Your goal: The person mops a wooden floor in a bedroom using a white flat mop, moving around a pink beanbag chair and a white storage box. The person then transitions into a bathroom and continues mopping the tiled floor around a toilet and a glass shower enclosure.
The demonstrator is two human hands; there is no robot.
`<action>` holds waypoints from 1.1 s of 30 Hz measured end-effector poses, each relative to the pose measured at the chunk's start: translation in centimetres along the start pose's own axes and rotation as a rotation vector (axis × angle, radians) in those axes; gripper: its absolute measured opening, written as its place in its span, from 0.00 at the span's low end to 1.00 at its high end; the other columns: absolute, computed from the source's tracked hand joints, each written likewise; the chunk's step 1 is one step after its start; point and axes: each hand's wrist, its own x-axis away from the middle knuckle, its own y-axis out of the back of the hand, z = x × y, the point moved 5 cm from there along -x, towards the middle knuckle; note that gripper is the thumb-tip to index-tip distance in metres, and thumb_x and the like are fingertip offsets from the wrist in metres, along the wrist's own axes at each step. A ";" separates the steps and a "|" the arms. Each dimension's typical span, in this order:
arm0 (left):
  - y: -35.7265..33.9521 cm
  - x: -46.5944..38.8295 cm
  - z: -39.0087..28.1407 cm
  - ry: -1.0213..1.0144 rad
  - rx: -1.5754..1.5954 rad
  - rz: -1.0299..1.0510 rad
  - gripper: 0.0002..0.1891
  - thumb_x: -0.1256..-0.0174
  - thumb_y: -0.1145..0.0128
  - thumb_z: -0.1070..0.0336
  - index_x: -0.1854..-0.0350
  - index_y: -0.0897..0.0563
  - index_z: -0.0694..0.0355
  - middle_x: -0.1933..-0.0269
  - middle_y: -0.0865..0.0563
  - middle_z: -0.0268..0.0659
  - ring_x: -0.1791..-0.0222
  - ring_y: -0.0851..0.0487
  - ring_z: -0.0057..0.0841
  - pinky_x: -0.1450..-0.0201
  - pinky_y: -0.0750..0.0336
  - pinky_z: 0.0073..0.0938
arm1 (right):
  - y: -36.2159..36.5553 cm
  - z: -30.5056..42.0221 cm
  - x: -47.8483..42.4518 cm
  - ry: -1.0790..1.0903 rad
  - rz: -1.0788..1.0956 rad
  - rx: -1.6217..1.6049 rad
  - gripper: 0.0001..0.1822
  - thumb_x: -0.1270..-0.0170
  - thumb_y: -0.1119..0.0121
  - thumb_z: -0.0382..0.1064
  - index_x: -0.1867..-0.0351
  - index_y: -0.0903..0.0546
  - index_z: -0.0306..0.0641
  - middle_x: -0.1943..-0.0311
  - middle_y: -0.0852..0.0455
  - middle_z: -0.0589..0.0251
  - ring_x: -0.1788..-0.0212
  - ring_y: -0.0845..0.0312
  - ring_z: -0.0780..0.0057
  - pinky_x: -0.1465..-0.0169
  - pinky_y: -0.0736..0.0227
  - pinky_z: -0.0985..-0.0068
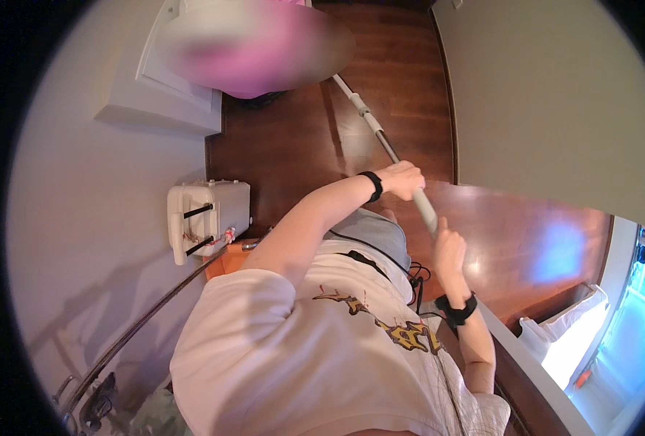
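A long pole (388,144) with white plastic sleeves and a bare metal section slants over the wooden floor. My left hand (404,180) is wrapped around it near the middle, with a black band on the wrist. Nearer my body on the right, my right hand (449,250) grips the white end of the pole, one digit lying along it; this wrist also has a black band. The pole's far end passes out of sight behind a blurred pink and white patch (257,49) at the top.
A white suitcase (230,210) stands against the left wall, beside an orange box (227,264). A white cabinet (164,98) juts out at upper left. The wall (551,109) bounds the right. Black cables (420,272) hang beside my shorts. A white fabric-lined bin (567,327) sits at lower right.
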 end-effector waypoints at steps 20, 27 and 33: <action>-20.8 -10.6 -36.6 -0.154 0.251 -0.043 0.08 0.55 0.38 0.61 0.76 0.15 0.60 0.75 0.15 0.44 0.70 0.16 0.42 0.65 0.22 0.39 | -2.1 -26.9 32.8 -0.133 0.156 0.138 0.24 0.55 0.35 0.30 0.52 0.23 0.43 0.75 0.17 0.48 0.69 0.20 0.48 0.61 0.25 0.61; -26.1 -15.2 -40.6 -0.028 0.205 0.043 0.13 0.56 0.37 0.59 0.68 0.14 0.59 0.63 0.14 0.43 0.59 0.15 0.36 0.59 0.21 0.38 | -5.3 -33.0 35.5 -0.172 0.084 -0.034 0.21 0.55 0.38 0.27 0.55 0.22 0.39 0.76 0.18 0.43 0.68 0.20 0.46 0.62 0.26 0.56; -24.2 -8.3 -30.7 -0.047 0.174 0.129 0.08 0.58 0.39 0.65 0.74 0.15 0.60 0.70 0.14 0.46 0.66 0.15 0.42 0.63 0.20 0.40 | -10.2 -24.6 29.3 -0.102 0.111 -0.342 0.23 0.54 0.41 0.28 0.51 0.21 0.43 0.71 0.18 0.39 0.62 0.21 0.42 0.59 0.26 0.55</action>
